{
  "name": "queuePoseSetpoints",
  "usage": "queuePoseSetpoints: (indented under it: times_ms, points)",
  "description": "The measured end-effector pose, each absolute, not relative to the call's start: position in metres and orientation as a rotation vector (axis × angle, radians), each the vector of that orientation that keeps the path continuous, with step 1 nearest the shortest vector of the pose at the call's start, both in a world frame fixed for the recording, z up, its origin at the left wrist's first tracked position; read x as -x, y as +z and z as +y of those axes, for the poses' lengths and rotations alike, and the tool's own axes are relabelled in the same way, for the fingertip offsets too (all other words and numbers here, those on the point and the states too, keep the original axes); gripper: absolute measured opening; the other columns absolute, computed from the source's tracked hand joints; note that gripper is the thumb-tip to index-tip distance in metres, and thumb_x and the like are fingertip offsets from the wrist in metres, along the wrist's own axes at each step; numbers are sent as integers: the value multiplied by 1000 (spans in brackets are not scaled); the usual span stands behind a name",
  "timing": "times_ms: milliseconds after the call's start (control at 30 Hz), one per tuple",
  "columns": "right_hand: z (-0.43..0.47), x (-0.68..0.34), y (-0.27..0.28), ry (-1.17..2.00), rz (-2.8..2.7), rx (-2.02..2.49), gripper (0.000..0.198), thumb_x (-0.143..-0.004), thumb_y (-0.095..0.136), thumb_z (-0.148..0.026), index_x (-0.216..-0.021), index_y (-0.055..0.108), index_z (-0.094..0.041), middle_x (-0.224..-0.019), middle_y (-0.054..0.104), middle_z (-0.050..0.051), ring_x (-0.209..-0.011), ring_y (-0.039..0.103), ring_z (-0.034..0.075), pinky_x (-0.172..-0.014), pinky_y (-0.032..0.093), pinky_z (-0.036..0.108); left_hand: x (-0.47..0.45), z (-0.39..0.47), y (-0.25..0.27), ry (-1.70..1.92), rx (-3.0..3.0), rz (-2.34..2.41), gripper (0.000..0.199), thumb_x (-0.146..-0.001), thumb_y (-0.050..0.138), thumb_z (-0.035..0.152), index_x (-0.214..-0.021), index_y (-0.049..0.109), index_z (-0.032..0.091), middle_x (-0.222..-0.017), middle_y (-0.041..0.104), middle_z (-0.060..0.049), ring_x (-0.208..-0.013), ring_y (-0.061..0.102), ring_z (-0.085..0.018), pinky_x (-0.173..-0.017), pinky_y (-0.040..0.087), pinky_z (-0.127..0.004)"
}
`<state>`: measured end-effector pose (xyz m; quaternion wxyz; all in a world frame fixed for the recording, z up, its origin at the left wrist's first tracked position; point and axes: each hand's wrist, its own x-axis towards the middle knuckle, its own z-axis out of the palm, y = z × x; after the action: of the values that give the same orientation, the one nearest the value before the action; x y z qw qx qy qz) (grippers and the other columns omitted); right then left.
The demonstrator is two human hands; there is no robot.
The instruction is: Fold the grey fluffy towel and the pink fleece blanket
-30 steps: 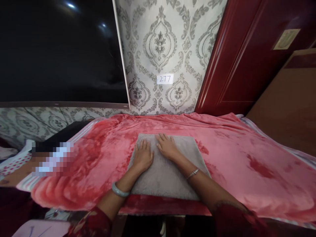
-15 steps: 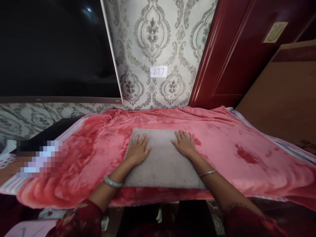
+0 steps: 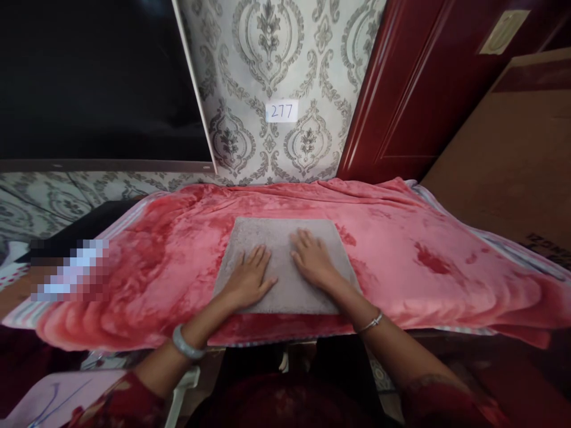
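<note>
A grey, soft-looking rectangular mat (image 3: 281,297) lies flat on a pink and red plush blanket (image 3: 401,238). My left hand (image 3: 250,276) rests open on the left part of the mat, palm down with fingers spread. On the right part is my right hand (image 3: 312,258), also palm down and open, its fingertips a little blurred. Neither hand grips anything. All of the mat's corners show, while my forearms cover parts of its near edge.
A large dark screen (image 3: 98,77) hangs at the back left. Patterned wallpaper behind bears a paper label (image 3: 282,111) reading 277. A dark red door (image 3: 401,89) and a cardboard box (image 3: 508,154) stand at the right. A pinkish surface (image 3: 57,398) is at the lower left.
My right hand has moved left and inward over the mat. My left hand has slid nearer to me, away from the mat's far edge. The camera view has shifted slightly.
</note>
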<state>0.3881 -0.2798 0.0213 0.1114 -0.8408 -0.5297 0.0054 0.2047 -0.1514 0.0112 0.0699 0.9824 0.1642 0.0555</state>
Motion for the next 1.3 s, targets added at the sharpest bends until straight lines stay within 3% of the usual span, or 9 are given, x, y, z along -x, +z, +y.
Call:
queuePoseSetpoints:
  times_ms: [133,333,500,733,867,967,1067,1167,1300]
  points:
    - [-277,-353,10,52,-1765,2315,59,-103,30,-38,-158,34,-18,-167,22,10,-154,19,27,-123,17,54,-195,-175,5,172,-2988,487,70,-100,40,49,-157,31,9,-165,25,-20,-155,20,-30,-125,16,-56]
    - [-312,-396,-6,28,-1591,2432,67,-101,32,-51,-158,34,-17,-166,25,11,-154,18,28,-124,17,53,-192,-177,4,254,-3005,522,66,-100,42,48,-156,35,15,-164,30,-17,-153,25,-31,-124,20,-59]
    - [-359,-433,-27,-23,-1297,2505,68,-100,31,-53,-159,33,-19,-166,28,12,-153,24,30,-120,27,56,-191,-177,-3,367,-2994,509,63,-100,43,48,-155,39,16,-163,33,-17,-152,29,-30,-123,23,-57]
    - [-389,-446,-44,-3,-1113,2406,67,-97,34,-48,-155,38,-13,-155,46,16,-146,37,34,-118,28,58,-179,-166,-5,432,-2899,600,58,-98,44,45,-149,48,19,-161,37,-17,-151,31,-33,-122,22,-59]
    - [-386,-461,-46,-16,-1062,2212,72,-95,39,-50,-157,32,-14,-154,48,16,-140,46,32,-115,35,54,-165,-132,-3,567,-2613,820,65,-90,55,48,-145,52,15,-162,35,-21,-150,30,-38,-122,23,-60]
    - [-373,-473,-41,-58,-1017,2175,76,-93,41,-51,-158,32,-13,-156,44,17,-144,41,33,-117,33,54,-161,-108,7,621,-2152,855,72,-82,64,49,-145,52,16,-158,42,-19,-147,38,-37,-119,32,-54]
    - [-356,-480,-34,41,-1011,2200,76,-92,40,-49,-157,33,-11,-158,41,17,-147,37,32,-119,29,52,-166,-96,22,685,-1659,831,69,-77,74,46,-139,59,18,-143,60,-16,-135,53,-34,-110,45,-43]
    - [-344,-481,-30,175,-1006,2167,77,-90,43,-47,-158,31,-13,-157,44,15,-145,41,30,-120,29,50,-174,-91,34,722,-1313,862,67,-70,83,33,-132,63,17,-113,75,-12,-104,70,-26,-88,56,-33]
    - [-341,-478,-33,249,-906,1997,83,-85,51,-45,-160,29,-17,-160,40,13,-147,38,29,-119,29,51,-183,-85,37,646,-1129,832,52,-62,87,23,-109,71,12,-86,76,-7,-70,69,-18,-65,55,-27]
